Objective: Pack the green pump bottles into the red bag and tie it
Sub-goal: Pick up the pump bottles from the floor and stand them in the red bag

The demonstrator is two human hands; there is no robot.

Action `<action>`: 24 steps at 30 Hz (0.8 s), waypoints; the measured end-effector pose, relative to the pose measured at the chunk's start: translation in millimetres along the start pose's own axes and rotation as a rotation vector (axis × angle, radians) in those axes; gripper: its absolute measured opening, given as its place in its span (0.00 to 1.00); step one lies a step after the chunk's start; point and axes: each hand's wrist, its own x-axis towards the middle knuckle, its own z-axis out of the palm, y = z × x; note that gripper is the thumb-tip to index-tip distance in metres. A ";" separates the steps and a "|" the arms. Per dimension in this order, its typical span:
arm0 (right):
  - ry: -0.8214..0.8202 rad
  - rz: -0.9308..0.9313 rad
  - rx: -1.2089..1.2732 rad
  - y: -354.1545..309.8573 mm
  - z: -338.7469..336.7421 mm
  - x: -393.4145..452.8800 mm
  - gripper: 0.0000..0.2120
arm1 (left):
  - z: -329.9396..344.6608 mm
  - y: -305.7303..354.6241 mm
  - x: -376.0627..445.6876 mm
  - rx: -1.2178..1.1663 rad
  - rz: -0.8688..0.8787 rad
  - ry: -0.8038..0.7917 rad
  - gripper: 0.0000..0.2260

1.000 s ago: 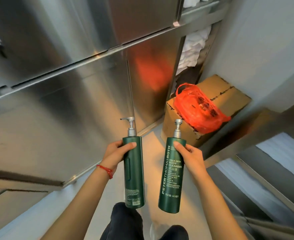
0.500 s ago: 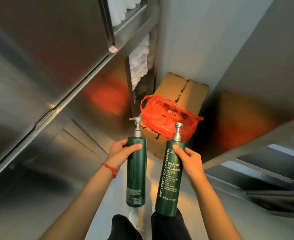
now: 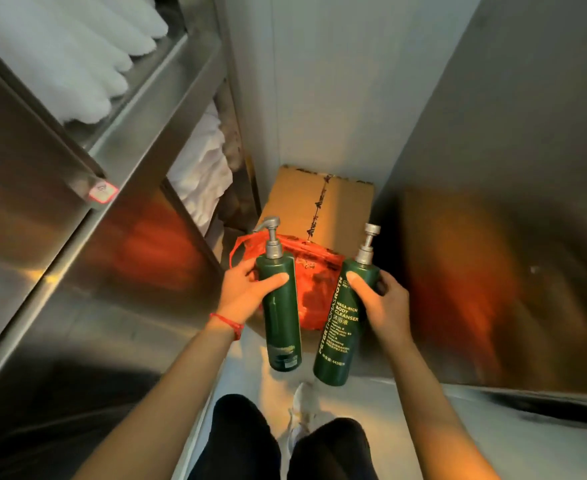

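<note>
I hold two tall green pump bottles upright in front of me. My left hand grips the upper part of the left bottle, whose back label faces me. My right hand grips the right bottle, which shows "Body Cleanser" lettering and leans slightly right. Both have silver pump heads. Behind and between them lies the red plastic bag on the near end of a cardboard box. The bottles hide much of the bag; one handle loop shows at its left.
A steel shelf unit with stacked white towels lines the left side. A steel panel closes the right, and a pale wall stands behind the box. My legs and a white shoe are on the narrow floor below.
My view has swung left and closer to the box. The red bag now sits directly behind the bottles. My hands have kept their grip and spread the bottles slightly apart.
</note>
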 end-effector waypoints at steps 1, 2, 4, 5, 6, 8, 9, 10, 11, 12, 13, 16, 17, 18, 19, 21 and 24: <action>0.011 -0.001 -0.012 0.5 3.5 8.3 0.19 | 0.4 2.7 11.8 0.016 0.020 -0.014 0.15; 0.023 -0.003 -0.023 0.8 7.0 15.7 0.22 | -0.2 4.2 23.1 0.038 0.042 -0.031 0.15; 0.043 -0.018 -0.057 0.3 14.9 29.7 0.25 | 0.0 6.2 45.3 0.086 0.083 -0.065 0.18; 0.054 -0.025 -0.072 0.0 19.1 36.6 0.26 | 0.5 5.9 56.8 0.109 0.093 -0.075 0.19; 0.066 -0.029 -0.079 -0.2 23.0 42.7 0.26 | 1.2 5.4 67.6 0.123 0.087 -0.081 0.19; 0.083 -0.050 -0.097 -0.1 30.5 53.7 0.26 | 2.3 4.0 86.9 0.140 0.074 -0.098 0.20; 0.085 -0.057 -0.110 1.2 34.0 58.7 0.26 | 2.4 2.8 96.2 0.166 0.087 -0.105 0.21; 0.085 -0.062 -0.116 2.8 37.2 63.6 0.26 | 2.1 0.5 105.2 0.197 0.113 -0.111 0.22; 0.085 -0.065 -0.116 5.7 40.5 68.8 0.26 | 1.6 -2.3 113.4 0.230 0.149 -0.118 0.22; 0.084 -0.069 -0.117 8.5 44.0 73.5 0.26 | 0.6 -5.7 120.8 0.266 0.182 -0.120 0.22; 0.085 -0.070 -0.124 12.5 47.3 78.1 0.26 | 0.7 -8.7 126.6 0.305 0.211 -0.122 0.22; 0.105 -0.061 -0.150 29.4 55.9 91.2 0.27 | 3.1 -22.3 143.5 0.399 0.223 -0.139 0.22; 0.113 -0.057 -0.156 35.8 57.9 95.1 0.27 | 5.0 -25.8 148.4 0.431 0.206 -0.147 0.23; 0.120 -0.056 -0.156 41.5 59.3 98.5 0.27 | 6.7 -30.4 153.5 0.461 0.191 -0.150 0.23; 0.129 -0.056 -0.159 46.6 60.6 101.7 0.28 | 8.5 -35.2 158.1 0.487 0.178 -0.154 0.24; 0.143 -0.060 -0.176 54.2 62.7 107.6 0.28 | 12.7 -42.9 165.5 0.533 0.170 -0.160 0.24; 0.139 -0.079 -0.224 65.1 65.2 116.5 0.29 | 17.4 -52.6 173.1 0.576 0.180 -0.151 0.26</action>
